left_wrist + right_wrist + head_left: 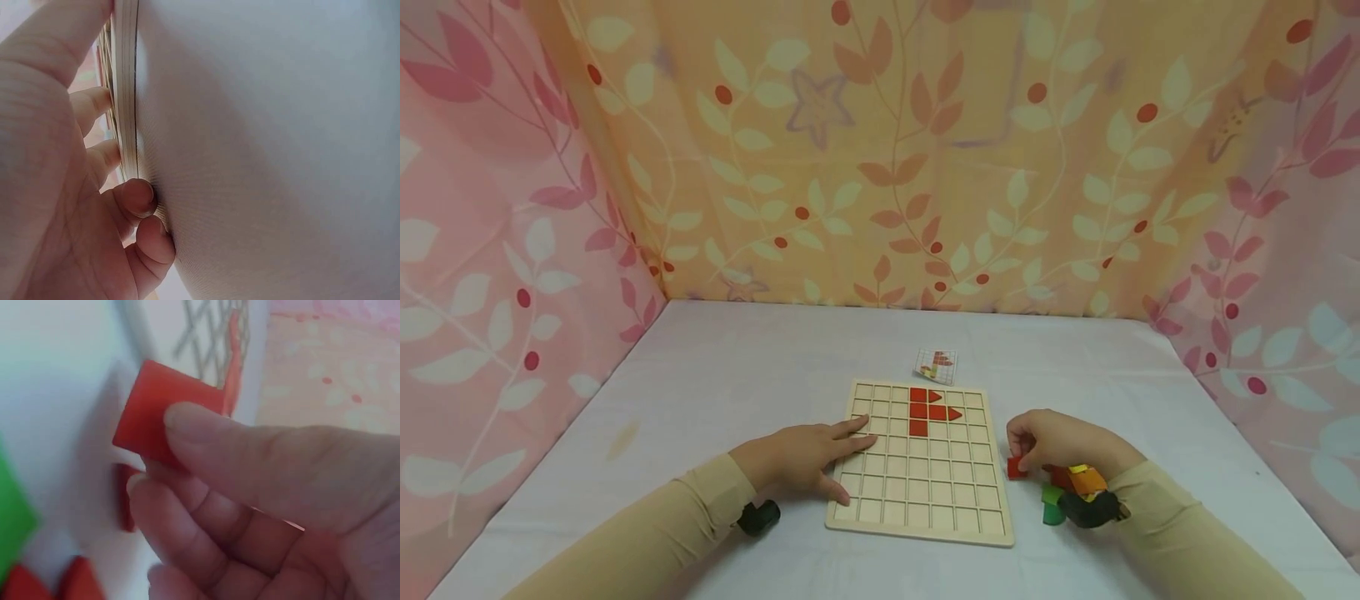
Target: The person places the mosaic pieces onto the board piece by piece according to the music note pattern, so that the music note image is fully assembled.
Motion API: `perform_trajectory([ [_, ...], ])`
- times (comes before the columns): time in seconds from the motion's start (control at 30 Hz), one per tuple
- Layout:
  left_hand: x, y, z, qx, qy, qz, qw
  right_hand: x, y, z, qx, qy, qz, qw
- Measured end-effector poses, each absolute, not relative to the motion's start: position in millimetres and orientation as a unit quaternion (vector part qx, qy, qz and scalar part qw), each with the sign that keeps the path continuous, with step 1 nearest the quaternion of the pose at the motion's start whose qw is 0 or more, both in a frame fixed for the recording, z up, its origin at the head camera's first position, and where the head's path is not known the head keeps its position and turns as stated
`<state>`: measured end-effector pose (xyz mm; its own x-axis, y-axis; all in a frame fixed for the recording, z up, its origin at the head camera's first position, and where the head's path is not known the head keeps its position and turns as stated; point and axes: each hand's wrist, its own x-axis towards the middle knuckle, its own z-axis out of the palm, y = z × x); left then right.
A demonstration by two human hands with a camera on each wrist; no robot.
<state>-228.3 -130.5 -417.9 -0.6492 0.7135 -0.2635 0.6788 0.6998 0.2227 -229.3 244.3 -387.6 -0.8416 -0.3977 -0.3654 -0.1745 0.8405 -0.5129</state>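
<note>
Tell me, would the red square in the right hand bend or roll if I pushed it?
It probably wouldn't bend: the right hand pinches part of the red square, and the rest juts out flat. Lying down, it likely wouldn't roll, with those straight edges and corners. Its smooth-looking face might slide instead.

The head camera sits up high and looks forward and down, far enough back to see the board [887, 471], much of the table [760, 350] and the curtain [820, 208] behind. The left wrist camera is very close to the left hand [801, 457] and looks along it at the board's edge, tipped on its side. The right wrist camera is close to the right hand [1063, 442], tipped over too, and looks past the red block [149, 409] to the board and curtain. Both wrist views share the board with the head view, and each shares its own hand.
</note>
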Motion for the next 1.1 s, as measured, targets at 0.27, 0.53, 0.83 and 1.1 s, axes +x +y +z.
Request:
perform_trajectory([
  [0.27, -227.2, -131.2, -418.1, 0.386, 0.906, 0.053, 0.164, -247.2, 229.7, -379.6, -0.156, 0.927, -0.283, 0.19],
  [0.53, -227.3, -132.0, -419.0, 0.387, 0.907, 0.051, 0.159, -261.5, 198.7, -381.0, -0.182, 0.929, -0.286, 0.15],
  [0.83, -226.9, -132.0, -419.5, 0.386, 0.907, 0.052, 0.16, -268.2, 170.3, -386.9, -0.183, 0.937, -0.275, 0.111],
  [1.1, -227.3, -132.0, -419.7, 0.388, 0.906, 0.054, 0.159, -271.2, 158.8, -397.4, -0.177, 0.943, -0.26, 0.105],
])
